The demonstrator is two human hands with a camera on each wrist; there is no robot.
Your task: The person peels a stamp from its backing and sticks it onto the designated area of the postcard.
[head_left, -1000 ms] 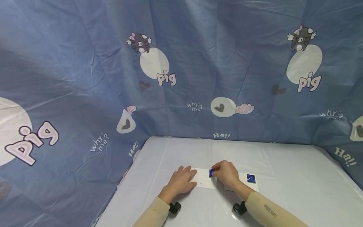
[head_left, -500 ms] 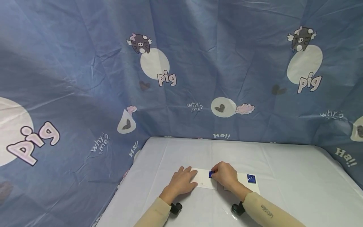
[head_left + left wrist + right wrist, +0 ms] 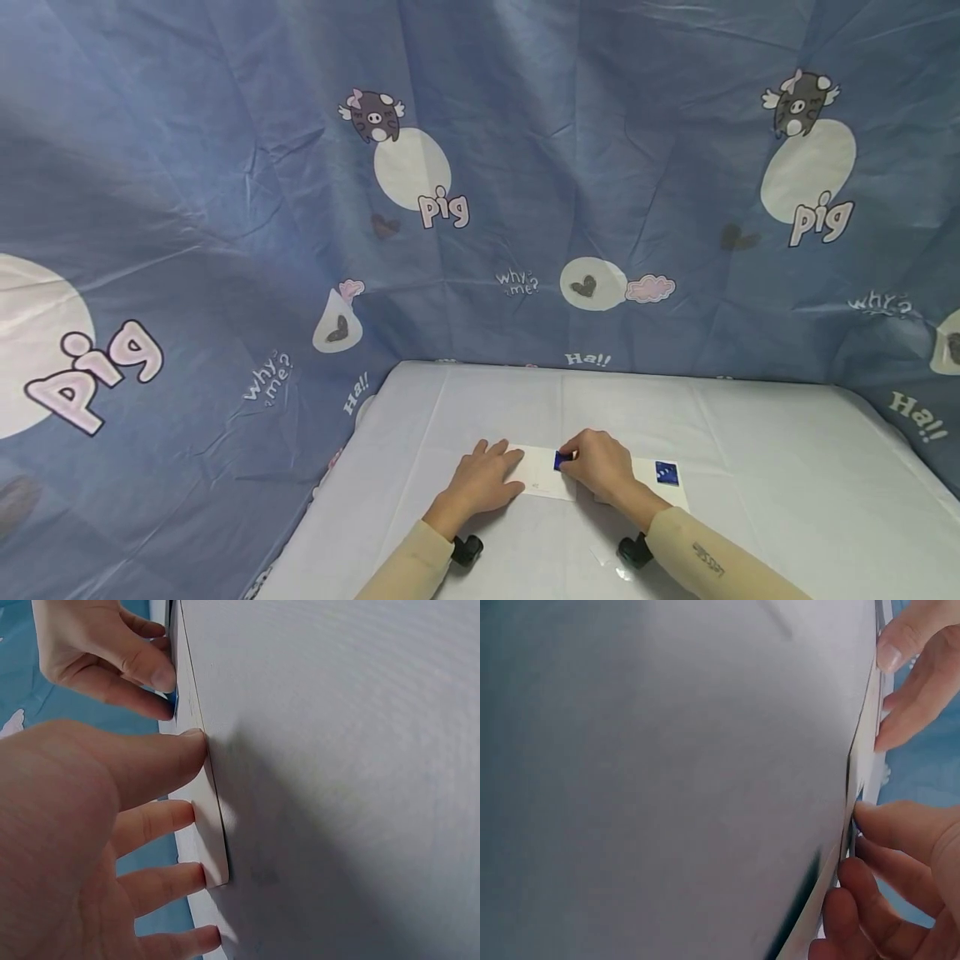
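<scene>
A white card (image 3: pixel 543 479) lies flat on the table, with a small printed mark near its lower edge. My left hand (image 3: pixel 483 479) rests on its left end, fingers spread; the left wrist view shows the thumb and fingertips along the card (image 3: pixel 214 855). At the card's upper right corner, my right hand (image 3: pixel 600 467) pinches a small blue stamp-like sticker (image 3: pixel 560 461), partly hidden by the fingers. Just to the right, partly under the right wrist, is a second white card (image 3: pixel 644 469) with a similar blue sticker (image 3: pixel 667 473) in its upper right corner.
White cloth covers the table (image 3: pixel 780 467). A small shiny clear piece (image 3: pixel 623 574) lies near the front, beside the black right wrist camera (image 3: pixel 634 551). Blue printed curtain (image 3: pixel 480 317) hangs behind the table and along its left side.
My right hand has come slightly down and stays at the card's upper right corner with the blue sticker. My left hand keeps its place on the card.
</scene>
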